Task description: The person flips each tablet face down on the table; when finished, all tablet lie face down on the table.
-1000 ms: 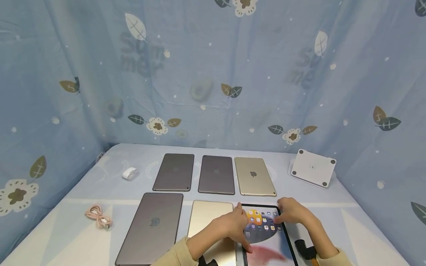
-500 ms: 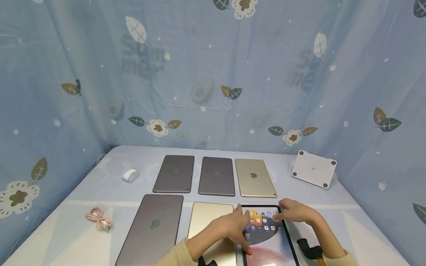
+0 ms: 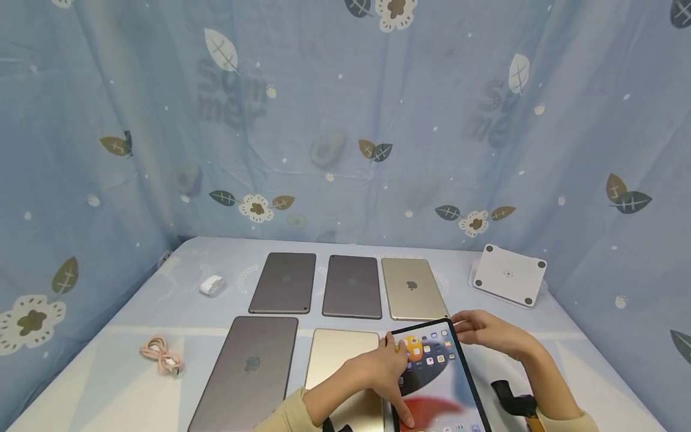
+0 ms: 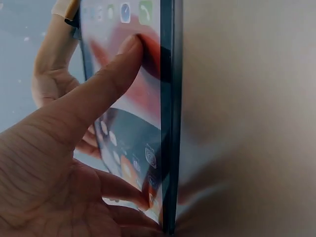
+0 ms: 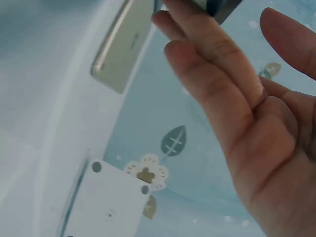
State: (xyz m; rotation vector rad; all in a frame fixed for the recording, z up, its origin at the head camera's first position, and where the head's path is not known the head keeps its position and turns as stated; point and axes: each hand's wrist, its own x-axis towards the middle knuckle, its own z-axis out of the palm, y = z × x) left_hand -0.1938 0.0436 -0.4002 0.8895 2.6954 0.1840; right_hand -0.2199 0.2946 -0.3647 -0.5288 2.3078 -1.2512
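A black-rimmed tablet [image 3: 442, 390], its screen lit with app icons, lies at the front right with its far right corner raised. My left hand [image 3: 378, 369] spreads over its left side; in the left wrist view the thumb [image 4: 116, 66] lies on the screen and the other fingers touch it near the edge. My right hand [image 3: 488, 333] is at the raised corner, its extended fingers [image 5: 212, 54] right at the tablet's edge and the thumb held apart. Under my left forearm lies a gold tablet [image 3: 337, 354], back up and partly hidden.
A large grey tablet [image 3: 248, 372] lies at left. Two grey tablets [image 3: 283, 282] and a smaller gold tablet [image 3: 412, 288] form the back row. A white stand [image 3: 508, 273] is back right; a white charger [image 3: 211, 284] and a pink cable [image 3: 161, 354] lie left.
My right hand has shifted from the screen's right edge to behind the far right corner, and that corner has risen, tilting the tablet. My left hand has stayed nearly in place.
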